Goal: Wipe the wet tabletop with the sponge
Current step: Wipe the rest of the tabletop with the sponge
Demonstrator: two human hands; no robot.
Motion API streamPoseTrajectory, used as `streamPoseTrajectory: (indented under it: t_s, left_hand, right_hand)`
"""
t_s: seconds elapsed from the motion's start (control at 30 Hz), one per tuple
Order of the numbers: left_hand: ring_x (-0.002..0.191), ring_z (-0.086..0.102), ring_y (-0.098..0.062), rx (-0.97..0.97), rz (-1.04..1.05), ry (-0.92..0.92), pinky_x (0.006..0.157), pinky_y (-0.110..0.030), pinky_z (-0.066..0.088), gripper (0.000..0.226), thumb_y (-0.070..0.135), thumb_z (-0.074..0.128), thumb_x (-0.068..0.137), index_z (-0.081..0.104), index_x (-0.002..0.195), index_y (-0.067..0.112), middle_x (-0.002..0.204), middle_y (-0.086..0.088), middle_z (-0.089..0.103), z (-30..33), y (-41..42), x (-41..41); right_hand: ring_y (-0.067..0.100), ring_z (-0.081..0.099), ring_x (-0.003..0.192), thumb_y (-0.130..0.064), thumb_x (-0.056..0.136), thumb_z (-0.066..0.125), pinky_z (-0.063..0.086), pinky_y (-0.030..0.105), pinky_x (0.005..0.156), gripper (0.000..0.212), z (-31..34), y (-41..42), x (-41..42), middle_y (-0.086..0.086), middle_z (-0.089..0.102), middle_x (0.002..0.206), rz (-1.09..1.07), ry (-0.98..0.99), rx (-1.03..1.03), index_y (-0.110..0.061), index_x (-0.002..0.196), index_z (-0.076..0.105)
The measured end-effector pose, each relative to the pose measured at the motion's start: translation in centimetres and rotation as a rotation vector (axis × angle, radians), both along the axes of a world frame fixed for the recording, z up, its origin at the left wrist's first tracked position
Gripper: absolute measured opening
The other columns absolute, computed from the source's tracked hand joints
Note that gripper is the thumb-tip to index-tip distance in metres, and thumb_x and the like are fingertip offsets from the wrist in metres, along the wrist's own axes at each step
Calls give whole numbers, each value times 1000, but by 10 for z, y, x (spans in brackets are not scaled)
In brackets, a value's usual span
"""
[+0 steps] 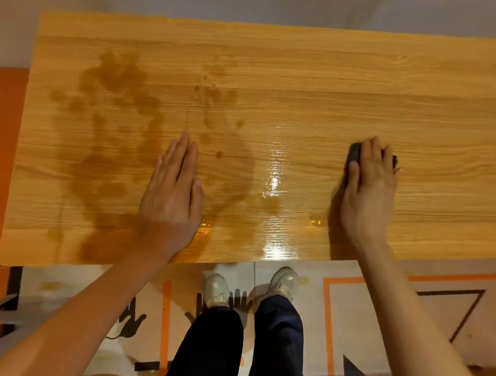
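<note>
A wooden tabletop (303, 71) fills the upper view. Dark wet patches (117, 102) spread over its left half, and a glossy wet streak (275, 183) shines near the middle front. My left hand (174, 196) lies flat on the table, fingers together, holding nothing, at the right edge of the wet patches. My right hand (369, 187) presses down on a dark sponge (354, 152) on the dry right part of the table. Only the sponge's left end and a bit at the right show past my fingers.
The table's front edge (152, 266) runs just above my shoes (217, 288). Below is a floor with orange and black markings (329, 319). An orange surface (1, 148) lies left of the table, and a pale wall behind it.
</note>
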State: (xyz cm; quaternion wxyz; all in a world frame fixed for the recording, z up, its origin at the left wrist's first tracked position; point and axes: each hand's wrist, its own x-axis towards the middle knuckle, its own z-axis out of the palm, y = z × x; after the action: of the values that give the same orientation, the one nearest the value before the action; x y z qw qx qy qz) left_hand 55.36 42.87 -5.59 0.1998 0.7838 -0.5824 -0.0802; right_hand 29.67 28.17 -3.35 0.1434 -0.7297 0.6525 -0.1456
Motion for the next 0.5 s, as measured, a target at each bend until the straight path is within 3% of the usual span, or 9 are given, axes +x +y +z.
streamPoseTrajectory:
  t_s: [0.1,0.27,0.37,0.43,0.5]
  left_hand:
    - [157,13,-25,20,-12,-7,128,-29,-1,55,25,29,109,26,158,1,168,-13,17,0,0,2]
    - [157,14,-25,30,-20,-31,129,-32,2,55,23,29,108,27,158,0,168,-14,19,0,-1,2]
    - [157,13,-25,34,-26,-36,129,-35,5,55,24,28,109,26,158,0,169,-14,19,0,-1,2]
    - [158,12,-24,38,-28,-33,129,-33,4,56,25,27,109,24,159,1,169,-13,17,-1,0,2]
    - [158,12,-25,35,-29,-32,129,-33,3,55,25,27,109,24,159,0,169,-14,17,-1,1,3]
  right_hand:
    - [32,24,145,-20,103,32,13,48,120,46,-4,24,53,12,34,154,-32,-11,-52,-5,146,38]
    - [25,28,144,-23,103,43,16,45,120,43,-8,87,141,9,41,151,396,-78,-61,-7,142,45]
    - [20,24,146,-25,103,42,13,42,122,44,-3,69,102,4,37,153,531,-87,-10,-11,145,43]
    - [16,16,148,-28,104,36,5,38,122,46,-1,48,49,0,30,157,441,-52,19,-15,148,37]
    - [18,13,149,-28,104,34,5,43,122,47,1,22,-5,0,28,158,281,-55,47,-15,149,35]
